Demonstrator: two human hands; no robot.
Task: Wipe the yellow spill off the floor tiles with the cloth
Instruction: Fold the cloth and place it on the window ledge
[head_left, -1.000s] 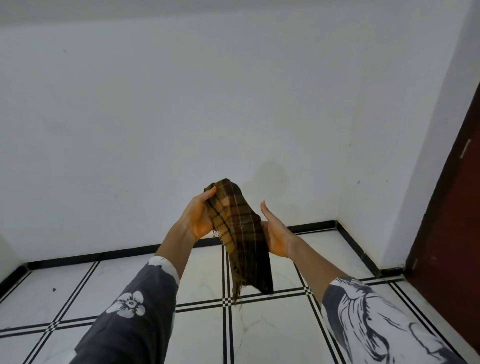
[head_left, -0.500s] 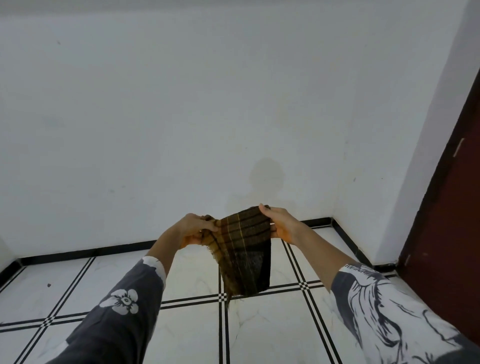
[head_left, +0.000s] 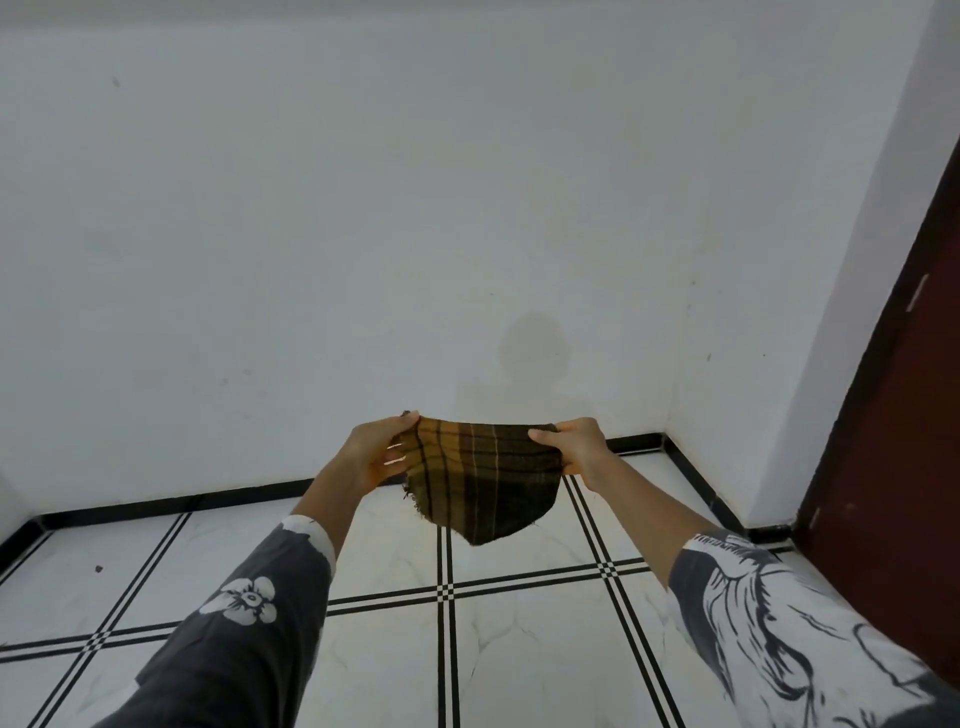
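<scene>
A brown and yellow checked cloth (head_left: 485, 478) hangs stretched in the air in front of me, above the white floor tiles (head_left: 530, 654). My left hand (head_left: 376, 454) pinches its left top corner. My right hand (head_left: 576, 449) pinches its right top corner. The cloth sags to a point below the two hands. No yellow spill shows on the tiles in view; the patch of floor behind the cloth is hidden.
A white wall (head_left: 415, 234) with a black skirting (head_left: 156, 501) stands straight ahead, meeting a second wall at the right corner. A dark red door (head_left: 904, 441) is at the far right. A small dark speck (head_left: 98, 568) lies on a left tile.
My hands have moved apart and spread the cloth wide; a second ago it hung bunched from my left hand with my right hand beside it.
</scene>
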